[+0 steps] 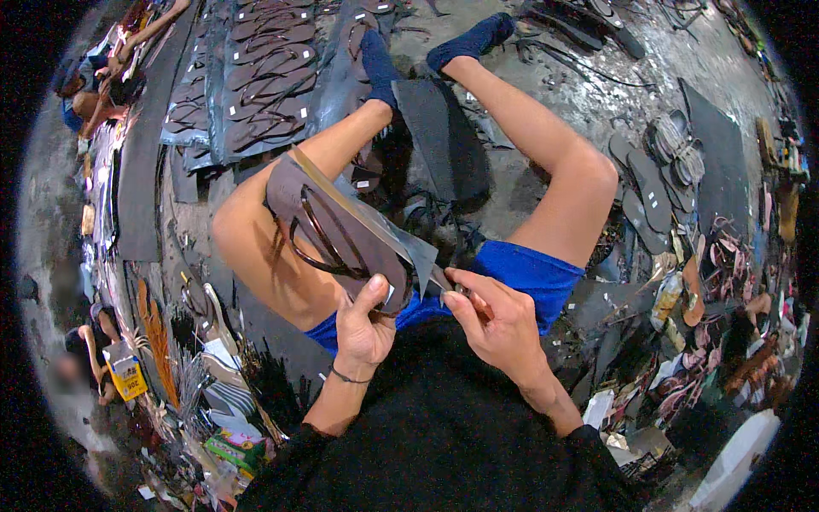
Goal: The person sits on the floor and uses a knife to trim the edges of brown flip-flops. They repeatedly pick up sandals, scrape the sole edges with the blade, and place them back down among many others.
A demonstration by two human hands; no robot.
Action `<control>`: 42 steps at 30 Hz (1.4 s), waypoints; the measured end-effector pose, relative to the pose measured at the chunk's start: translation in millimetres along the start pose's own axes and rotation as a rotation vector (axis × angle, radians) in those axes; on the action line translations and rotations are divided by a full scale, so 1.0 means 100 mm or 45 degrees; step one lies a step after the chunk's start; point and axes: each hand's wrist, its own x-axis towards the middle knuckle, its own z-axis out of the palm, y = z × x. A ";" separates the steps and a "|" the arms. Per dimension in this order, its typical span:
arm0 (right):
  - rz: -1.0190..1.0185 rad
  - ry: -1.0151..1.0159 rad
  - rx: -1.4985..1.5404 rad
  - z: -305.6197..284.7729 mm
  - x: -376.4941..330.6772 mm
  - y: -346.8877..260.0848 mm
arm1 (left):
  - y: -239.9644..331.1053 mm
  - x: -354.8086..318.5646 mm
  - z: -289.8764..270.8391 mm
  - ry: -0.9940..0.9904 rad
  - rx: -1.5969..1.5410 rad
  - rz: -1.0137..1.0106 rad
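Observation:
My left hand (365, 331) grips a brown-grey flip-flop (311, 200) by its heel end, thumb on the footbed near a small white label. The flip-flop is tilted, with its toe pointing up and left and its dark glossy strap facing me. Along its right side a tan edge and a loose grey sheet (416, 249) show. Close to the heel, my right hand (505, 322) is closed in a pinch on a thin dark piece (438, 279). What that piece is, and whether it is joined to the flip-flop, I cannot tell.
Rows of finished-looking brown flip-flops (271, 72) lie on plastic beyond my left knee. A dark flat sheet (426, 136) lies between my feet. More sandals (646, 189) are at the right, near scattered straps and scraps (708, 282). Other people (90, 98) sit along the left rim.

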 end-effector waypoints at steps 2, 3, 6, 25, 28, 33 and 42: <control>-0.025 -0.007 -0.019 0.09 0.04 -0.03 | 0.02 -0.06 -0.04 0.033 0.029 0.015; -0.039 -0.006 -0.030 0.13 0.06 -0.05 | 0.02 -0.08 -0.05 0.044 0.043 0.021; -0.064 0.006 -0.050 0.19 0.14 -0.16 | 0.05 -0.12 -0.03 0.087 0.012 0.002; -0.450 0.021 0.027 -0.01 0.13 0.10 | 1.28 0.02 0.30 -0.069 0.605 0.278; -0.437 -0.182 0.072 0.02 -0.20 0.24 | 1.24 -0.09 0.29 0.051 0.737 0.369; -0.538 -0.100 0.015 0.10 -0.17 0.30 | 1.10 -0.16 0.16 0.116 0.656 0.199; -0.573 -0.177 -0.315 -0.36 0.23 -0.24 | 1.10 -0.16 0.00 -0.155 0.646 0.183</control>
